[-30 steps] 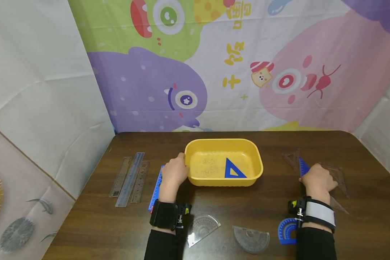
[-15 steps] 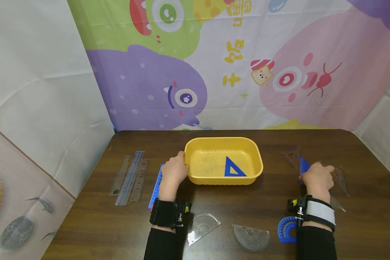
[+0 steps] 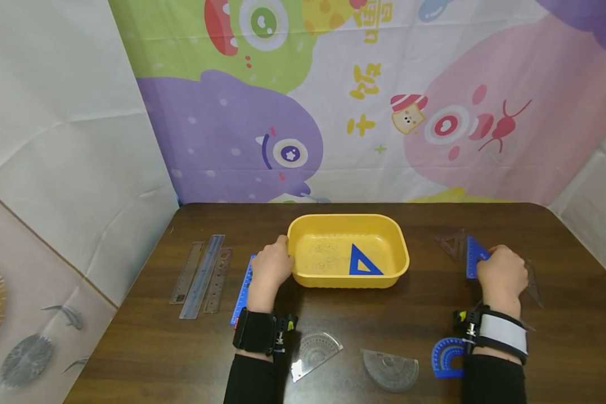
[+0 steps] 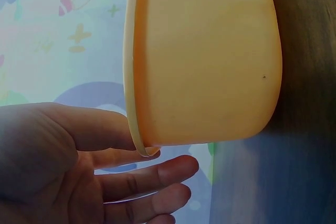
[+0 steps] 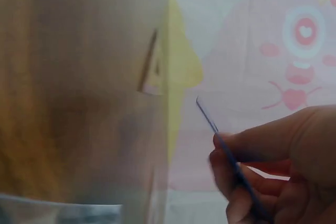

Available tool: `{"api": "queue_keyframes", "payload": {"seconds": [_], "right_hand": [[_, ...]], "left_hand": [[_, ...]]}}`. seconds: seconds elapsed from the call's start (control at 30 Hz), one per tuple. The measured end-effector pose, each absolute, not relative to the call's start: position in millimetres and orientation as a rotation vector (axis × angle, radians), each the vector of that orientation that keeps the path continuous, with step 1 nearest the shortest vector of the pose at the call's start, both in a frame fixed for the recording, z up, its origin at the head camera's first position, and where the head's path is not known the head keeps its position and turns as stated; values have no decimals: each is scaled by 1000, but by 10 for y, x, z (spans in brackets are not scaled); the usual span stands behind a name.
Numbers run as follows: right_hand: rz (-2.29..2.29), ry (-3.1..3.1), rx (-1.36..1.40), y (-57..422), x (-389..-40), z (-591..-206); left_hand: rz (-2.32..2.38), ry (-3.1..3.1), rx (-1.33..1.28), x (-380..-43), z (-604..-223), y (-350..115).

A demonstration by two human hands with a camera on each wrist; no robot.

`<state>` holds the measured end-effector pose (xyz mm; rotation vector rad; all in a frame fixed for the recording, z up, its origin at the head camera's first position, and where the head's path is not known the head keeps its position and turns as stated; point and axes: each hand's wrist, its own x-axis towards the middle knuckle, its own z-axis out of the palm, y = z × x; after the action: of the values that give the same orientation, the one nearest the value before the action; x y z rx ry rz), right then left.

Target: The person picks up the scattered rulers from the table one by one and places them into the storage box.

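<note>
Right grip [image 3: 503, 275] slid a touch frame-right, pinching the blue set square [image 3: 472, 260], so keep that pinch snug while left grip [image 3: 271, 261] holds the yellow tub [image 3: 348, 281] mid-frame.

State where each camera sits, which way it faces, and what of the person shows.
Head: worn on the head, facing forward and down over the table to the cartoon cloth; left hand, right hand and dark sleeves show.
Left wrist: on that wrist, facing the outside of the yellow basin; the left hand shows, fingers at the rim.
Right wrist: on that wrist, facing table and cloth; the right hand shows, pinching a blue set square.
Shared: head and left wrist share the basin; head and right wrist, the held set square.
</note>
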<state>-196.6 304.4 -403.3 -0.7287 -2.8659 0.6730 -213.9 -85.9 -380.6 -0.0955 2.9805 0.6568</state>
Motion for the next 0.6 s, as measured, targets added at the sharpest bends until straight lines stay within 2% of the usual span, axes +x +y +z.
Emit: {"api": "queue_keyframes", "payload": {"seconds": [0.27, 0.6], "right_hand": [[730, -2781, -738, 2905, -1981, -3818], [800, -2651, -483, 2618, -1986, -3661]], "left_hand": [[667, 2979, -86, -2134, -3793, -862], [657, 2985, -71, -2133, -3801, -866]]}}
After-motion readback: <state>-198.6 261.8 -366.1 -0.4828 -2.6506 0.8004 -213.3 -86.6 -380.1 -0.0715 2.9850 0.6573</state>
